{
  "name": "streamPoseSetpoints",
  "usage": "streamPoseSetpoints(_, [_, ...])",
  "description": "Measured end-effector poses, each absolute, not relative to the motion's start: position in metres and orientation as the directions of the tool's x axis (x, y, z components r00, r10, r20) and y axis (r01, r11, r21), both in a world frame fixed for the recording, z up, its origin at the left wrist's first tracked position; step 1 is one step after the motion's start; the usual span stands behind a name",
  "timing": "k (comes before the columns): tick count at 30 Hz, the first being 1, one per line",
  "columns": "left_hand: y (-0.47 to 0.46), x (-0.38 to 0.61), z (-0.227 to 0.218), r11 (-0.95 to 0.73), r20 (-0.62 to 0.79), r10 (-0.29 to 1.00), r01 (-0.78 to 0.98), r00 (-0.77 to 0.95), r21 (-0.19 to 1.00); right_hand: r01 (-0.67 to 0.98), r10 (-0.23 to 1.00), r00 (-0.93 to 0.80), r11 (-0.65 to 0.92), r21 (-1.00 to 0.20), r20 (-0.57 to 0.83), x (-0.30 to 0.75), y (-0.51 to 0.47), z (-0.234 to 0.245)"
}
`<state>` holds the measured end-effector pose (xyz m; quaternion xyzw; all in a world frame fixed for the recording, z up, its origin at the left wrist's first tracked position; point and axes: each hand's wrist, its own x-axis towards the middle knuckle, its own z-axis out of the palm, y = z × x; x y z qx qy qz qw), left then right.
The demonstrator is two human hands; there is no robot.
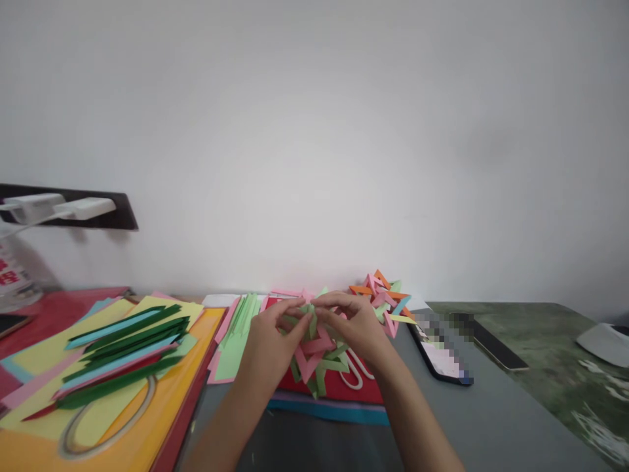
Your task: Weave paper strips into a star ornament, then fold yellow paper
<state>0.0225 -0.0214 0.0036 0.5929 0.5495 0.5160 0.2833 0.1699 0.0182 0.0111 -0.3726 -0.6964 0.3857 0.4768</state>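
Both my hands meet over a woven paper figure (317,357) made of pink and light green folded strips. My left hand (269,341) pinches its upper left part, fingers closed on a green strip. My right hand (354,326) grips the upper right part, fingers curled round the strips. The figure hangs just above a red paper sheet (354,390) on the table. A second finished paper star (383,298) in orange, pink, green and blue lies behind my right hand near the wall.
Folded dark green, blue and pink strips (125,351) lie on yellow and orange sheets at the left. Light green and pink strips (236,334) lie beside my left hand. A phone (442,354) lies right of the star, and white scissors handles (356,373) show under the figure.
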Motion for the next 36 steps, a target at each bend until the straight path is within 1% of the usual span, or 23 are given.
streamPoseSetpoints(5, [-0.022,0.022,0.005,-0.21,0.251,0.962,0.303,-0.105,0.93,0.191,0.887,-0.275,0.43,-0.883,0.372,0.17,0.017,0.013])
streamPoseSetpoints(10, [-0.023,0.022,0.007,-0.196,0.235,0.965,0.27,-0.119,0.943,0.225,0.888,-0.255,0.439,-0.87,0.383,0.169,0.015,0.015])
streamPoseSetpoints(13, [-0.023,0.023,0.009,-0.177,0.223,0.966,0.288,-0.133,0.941,0.222,0.882,-0.273,0.446,-0.867,0.384,0.169,0.013,0.017])
streamPoseSetpoints(16, [-0.024,0.023,0.009,-0.197,0.252,0.959,0.338,-0.126,0.92,0.23,0.885,-0.261,0.444,-0.866,0.385,0.168,0.012,0.018])
streamPoseSetpoints(18, [-0.025,0.022,0.009,-0.225,0.28,0.954,0.355,-0.111,0.908,0.226,0.888,-0.245,0.443,-0.868,0.389,0.168,0.011,0.019])
streamPoseSetpoints(20, [-0.024,0.021,0.008,-0.243,0.286,0.954,0.333,-0.089,0.911,0.211,0.888,-0.238,0.442,-0.872,0.393,0.167,0.01,0.019])
streamPoseSetpoints(24, [-0.022,0.018,0.009,-0.207,0.229,0.972,0.267,-0.055,0.941,0.197,0.883,-0.233,0.454,-0.869,0.408,0.167,0.01,0.019])
streamPoseSetpoints(26, [-0.021,0.017,0.009,-0.202,0.223,0.973,0.253,-0.055,0.946,0.191,0.876,-0.232,0.468,-0.863,0.424,0.166,0.009,0.019])
streamPoseSetpoints(29, [-0.02,0.016,0.008,-0.201,0.224,0.972,0.247,-0.068,0.948,0.175,0.863,-0.266,0.481,-0.859,0.429,0.166,0.009,0.02])
streamPoseSetpoints(36, [-0.022,0.017,0.009,-0.192,0.218,0.973,0.274,-0.07,0.942,0.153,0.861,-0.331,0.453,-0.878,0.386,0.172,0.011,0.022])
